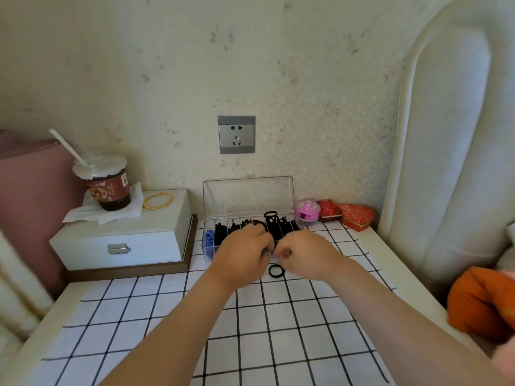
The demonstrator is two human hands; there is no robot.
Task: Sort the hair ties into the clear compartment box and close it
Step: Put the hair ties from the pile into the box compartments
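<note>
A clear compartment box [208,227] stands at the back of the table, its lid [248,197] raised against the wall. Most compartments hold black hair ties [274,222]; the leftmost holds blue ones [209,238]. My left hand [242,253] and my right hand [306,254] hover side by side over the box's front edge, fingers curled, fingertips nearly touching. Something dark sits between the left fingertips, probably a black tie. One loose black hair tie [276,271] lies on the checked cloth just below my hands. The front of the box is hidden by them.
A white case [125,232] at the left carries a drink cup with a straw [107,185], a tissue and a gold bangle [157,201]. A pink ball [307,211] and red boxes [355,217] sit right of the box. An orange cushion [482,305] lies at far right.
</note>
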